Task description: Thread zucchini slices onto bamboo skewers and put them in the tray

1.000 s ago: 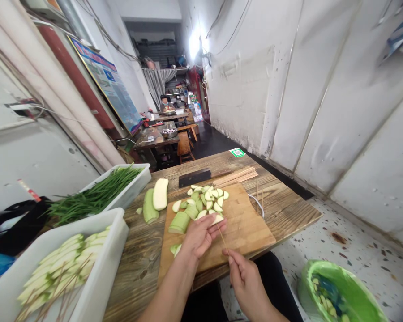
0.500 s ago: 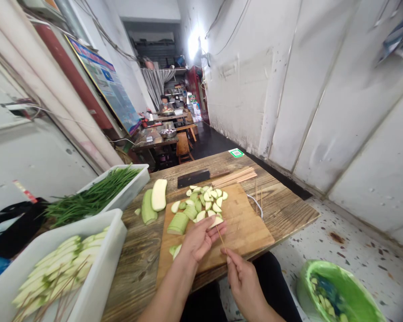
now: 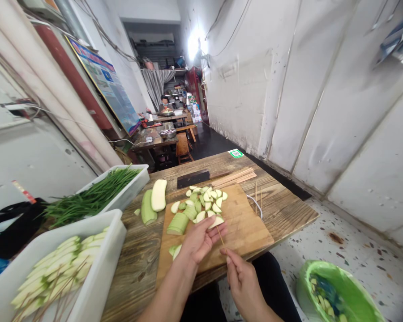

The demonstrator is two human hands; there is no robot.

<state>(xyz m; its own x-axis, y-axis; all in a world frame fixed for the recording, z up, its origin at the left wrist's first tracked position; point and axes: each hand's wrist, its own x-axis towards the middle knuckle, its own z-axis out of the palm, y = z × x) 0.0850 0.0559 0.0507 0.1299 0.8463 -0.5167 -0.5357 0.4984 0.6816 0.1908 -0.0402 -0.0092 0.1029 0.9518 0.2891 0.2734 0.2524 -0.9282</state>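
My left hand (image 3: 201,241) pinches a pale vegetable slice (image 3: 216,221), white inside with green skin, like zucchini or green eggplant. In my right hand (image 3: 242,273) is a thin wooden skewer (image 3: 220,236), held near its lower end. Its upper end meets the slice; whether it has gone in is hidden. Both hands are over the near part of a wooden cutting board (image 3: 248,223). Beyond the left fingers lies a heap of cut slices (image 3: 204,199), with a sliced chunk (image 3: 178,223) to its left.
A cleaver (image 3: 193,178) and a bundle of skewers (image 3: 235,177) lie behind the board. Two peeled vegetables (image 3: 149,208) rest to its left. White tubs hold green stalks (image 3: 97,192) and skewered slices (image 3: 60,268). A green-lined bin (image 3: 336,290) stands at right. A person (image 3: 164,105) sits far back.
My hands, the slice and the skewer stay almost exactly where they were. The person at the far table shows more clearly now.
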